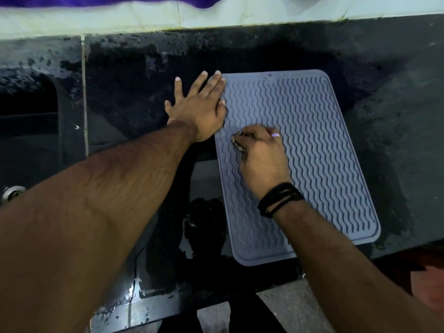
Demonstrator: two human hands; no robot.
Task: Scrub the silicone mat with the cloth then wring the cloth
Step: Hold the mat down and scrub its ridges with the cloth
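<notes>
A grey silicone mat (319,150) with wavy ridges lies flat on a dark wet counter, turned slightly clockwise. My left hand (199,109) lies flat with fingers spread at the mat's left edge, its fingertips touching the top left corner. My right hand (259,150) is curled over the mat's left middle and grips a small bunched cloth (237,144). Only a dark scrap of the cloth shows under the fingers. A ring and black wristbands are on that hand and wrist.
The black counter (144,75) is wet and patchy. A sink opening (28,99) lies at the far left with a metal fitting (12,192) near it. A pale tiled wall (216,15) runs along the back. The counter's front edge (168,306) is close to me.
</notes>
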